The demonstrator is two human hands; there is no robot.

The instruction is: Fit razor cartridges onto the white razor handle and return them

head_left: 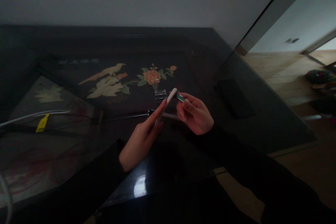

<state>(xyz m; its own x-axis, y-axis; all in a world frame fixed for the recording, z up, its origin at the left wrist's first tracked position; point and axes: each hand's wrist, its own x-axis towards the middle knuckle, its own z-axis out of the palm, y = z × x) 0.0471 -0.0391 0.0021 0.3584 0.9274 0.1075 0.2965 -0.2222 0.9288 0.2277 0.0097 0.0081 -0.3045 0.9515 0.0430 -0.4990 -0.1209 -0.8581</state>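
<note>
My left hand (141, 136) is closed round a slim white bar with a rounded end (171, 95), which slants up and to the right. I cannot tell what kind of thing it is. My right hand (195, 113) pinches a small thin white piece with a green stripe (180, 97), its tip close against the bar; whether they touch is unclear. Just behind the hands sits a small clear plastic case (160, 95) with dark contents. A thin pale rod (170, 116) with a dark end lies below it, partly hidden by my fingers.
The dark glossy table (204, 56) carries a flower-and-bird picture (152, 76). A flat black object (235, 98) lies to the right. On the left are a white cable (39, 113) and a yellow tag (42, 123). A wall (118, 0) stands behind.
</note>
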